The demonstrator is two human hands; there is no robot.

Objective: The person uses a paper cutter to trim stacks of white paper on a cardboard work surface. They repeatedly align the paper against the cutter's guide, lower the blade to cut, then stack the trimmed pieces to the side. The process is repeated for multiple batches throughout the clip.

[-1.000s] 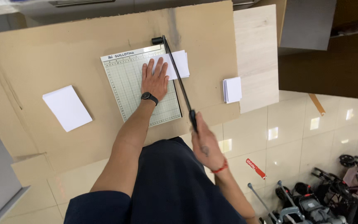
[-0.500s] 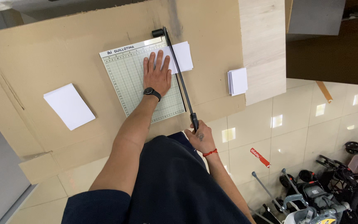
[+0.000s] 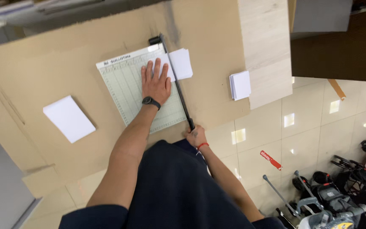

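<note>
A guillotine paper cutter point(image 3: 138, 91) lies a little above the middle of the frame on a tan cardboard-covered surface point(image 3: 56, 63), its pale green gridded board turned at a slant. The black blade arm point(image 3: 176, 85) runs along the board's right edge from the pivot near the top down to the handle at the surface's near edge, and it lies low against the board. The left hand point(image 3: 155, 82) rests flat on the board with fingers spread and pointing to the top of the frame, pressing on a white sheet of paper point(image 3: 178, 63); its grip is open, palm down, and a black wristwatch point(image 3: 151, 101) sits on the wrist. Part of the sheet sticks out to the right past the blade arm. The right hand point(image 3: 195, 136), just below the middle of the frame, has its grip closed around the black handle at the arm's lower end; a red band point(image 3: 203, 146) circles that wrist. To the left of the cutter, well apart from it, a stack of white paper point(image 3: 68, 118) lies on the surface. To the right, a smaller stack of white cut sheets point(image 3: 240, 85) sits at the seam where the cardboard meets a pale wooden board point(image 3: 265, 46). The person's dark clothing fills the lower middle of the frame. Glossy cream floor tiles point(image 3: 310, 127) show at the right, with folded strollers point(image 3: 335, 195) in the lower right corner.
</note>
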